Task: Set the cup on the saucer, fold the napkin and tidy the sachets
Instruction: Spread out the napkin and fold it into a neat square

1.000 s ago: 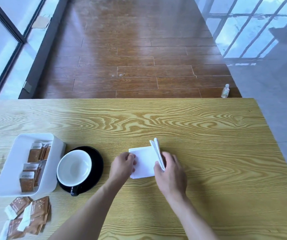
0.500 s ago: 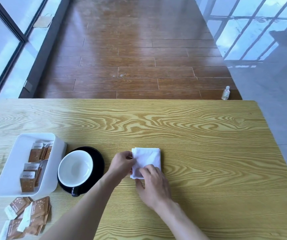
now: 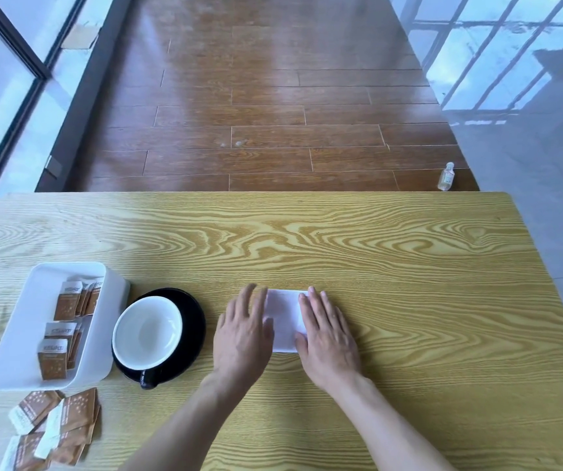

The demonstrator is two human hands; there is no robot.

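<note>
Head view: the white napkin, half-raised a second ago, now lies folded flat mid-worktop. Left hand and right hand press its sides, fingers together and flat, gripping nothing. Folding looks done; loose sachets remain untidied.

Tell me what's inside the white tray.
The white tray holds brown sachets standing upright in rows along its right side, some leaning. Its left part shows bare white floor. How many stand behind the front ones cannot be counted, as they overlap.
</note>
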